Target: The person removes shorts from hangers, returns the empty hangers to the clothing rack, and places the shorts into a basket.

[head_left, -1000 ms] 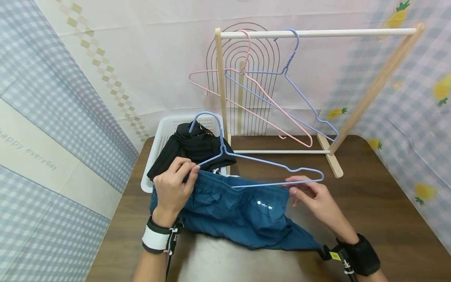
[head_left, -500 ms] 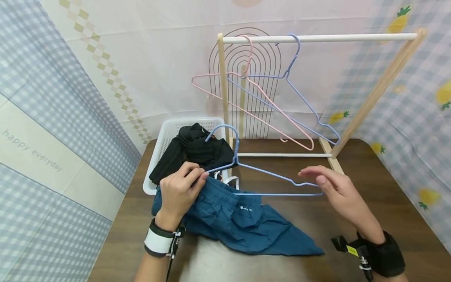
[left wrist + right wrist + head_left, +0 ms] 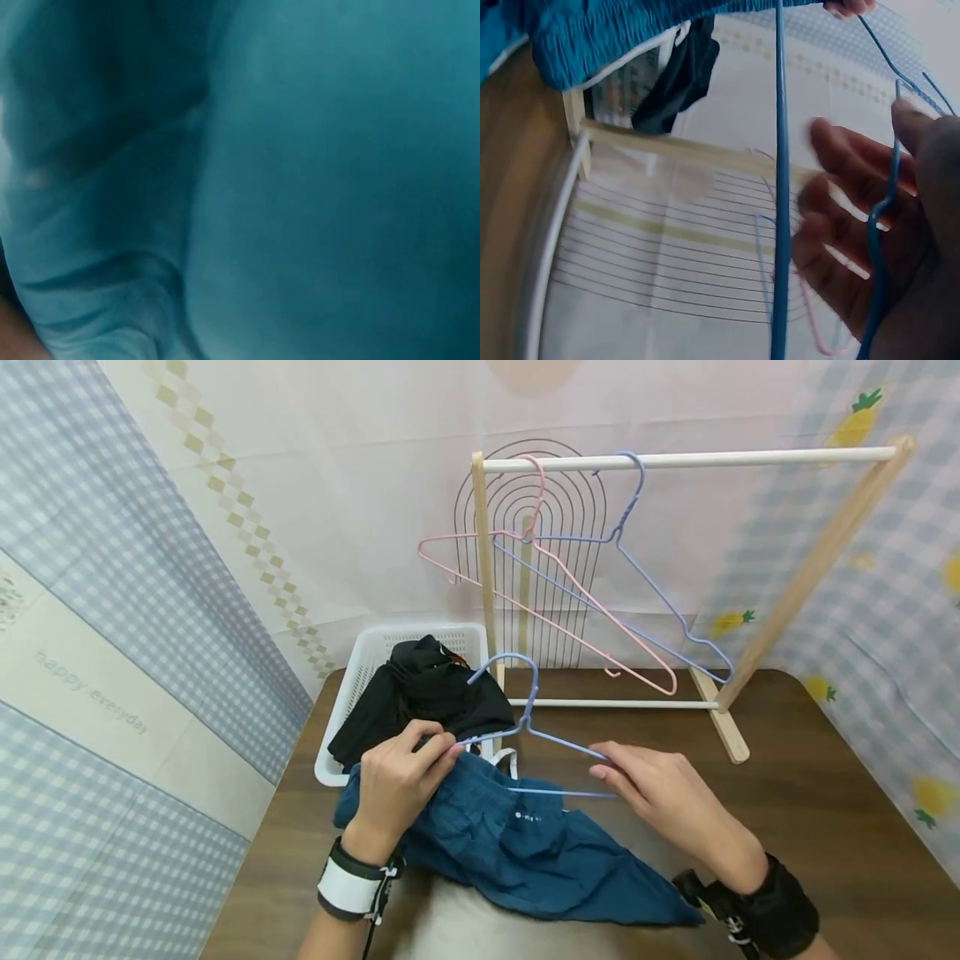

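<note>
In the head view my left hand point(image 3: 405, 781) pinches the waistband of the teal shorts point(image 3: 517, 852) together with the left arm of a blue hanger point(image 3: 564, 745). The hanger's left end is inside the waistband, and its hook stands up. My right hand point(image 3: 667, 797) holds the bare right arm of the hanger, outside the cloth. In the right wrist view the thumb lies against the wire and the right fingers point(image 3: 832, 210) curl behind it, with the bottom bar passing beside them. Teal cloth of the shorts point(image 3: 337, 187) fills the left wrist view.
A white basket point(image 3: 352, 693) with black clothes point(image 3: 427, 693) stands behind my left hand. A wooden rack point(image 3: 810, 568) with a white rail carries a pink hanger point(image 3: 570, 581) and a second blue hanger point(image 3: 660, 589). A white strap point(image 3: 506, 760) hangs near the basket.
My right hand let go of the waistband's right side, which sank leftward, lifted away, and then came back left onto the hanger's arm. The left hand keeps its pinch.
</note>
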The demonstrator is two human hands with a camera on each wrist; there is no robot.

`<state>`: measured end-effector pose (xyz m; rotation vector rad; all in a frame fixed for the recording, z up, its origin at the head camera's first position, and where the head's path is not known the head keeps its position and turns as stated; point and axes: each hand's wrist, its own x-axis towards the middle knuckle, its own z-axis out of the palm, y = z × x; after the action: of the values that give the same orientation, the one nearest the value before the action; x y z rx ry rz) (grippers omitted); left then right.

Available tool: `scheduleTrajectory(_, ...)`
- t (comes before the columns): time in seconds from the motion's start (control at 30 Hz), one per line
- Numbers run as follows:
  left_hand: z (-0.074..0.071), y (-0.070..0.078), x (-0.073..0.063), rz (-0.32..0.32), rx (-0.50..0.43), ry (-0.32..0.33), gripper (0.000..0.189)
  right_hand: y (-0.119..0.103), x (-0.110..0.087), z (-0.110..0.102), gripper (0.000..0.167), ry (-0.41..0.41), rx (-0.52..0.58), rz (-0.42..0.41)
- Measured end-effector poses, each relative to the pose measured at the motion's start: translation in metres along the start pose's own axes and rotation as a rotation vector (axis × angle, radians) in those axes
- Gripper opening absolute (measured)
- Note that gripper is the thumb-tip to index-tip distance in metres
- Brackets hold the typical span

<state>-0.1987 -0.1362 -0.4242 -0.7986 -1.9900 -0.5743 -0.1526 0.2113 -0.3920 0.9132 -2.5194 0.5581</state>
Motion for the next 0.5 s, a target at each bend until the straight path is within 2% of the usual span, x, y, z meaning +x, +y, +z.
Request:
scheduleTrajectory(0.07,-0.0004,0.0007,-0.0017,-0.011,-0.002,-0.010,0.039,0.0019,-0.0013,0.0039,0.007,0.029,0.049,-0.009)
scheduleTrajectory(0.17,-0.0013,0.0010,-0.0027,-0.050,-0.012,-0.034,0.044,0.0049,-0.0016,0.0063,0.016,0.068,0.105,-0.021)
scheduleTrajectory(0.27,-0.0011,0.0001,-0.0022,-0.085,-0.002,-0.080,0.053,0.0060,-0.0003,0.0060,0.019,0.086,0.139,-0.019)
scheduleTrajectory(0.4,0.0005,-0.0015,-0.0029,-0.084,0.051,-0.131,0.061,0.0056,-0.0003,0.0065,0.022,0.090,0.170,-0.003)
scheduleTrajectory(0.5,0.0010,-0.0021,-0.0039,-0.080,0.085,-0.147,0.063,0.0061,-0.0004,0.0082,0.026,0.088,0.197,0.004)
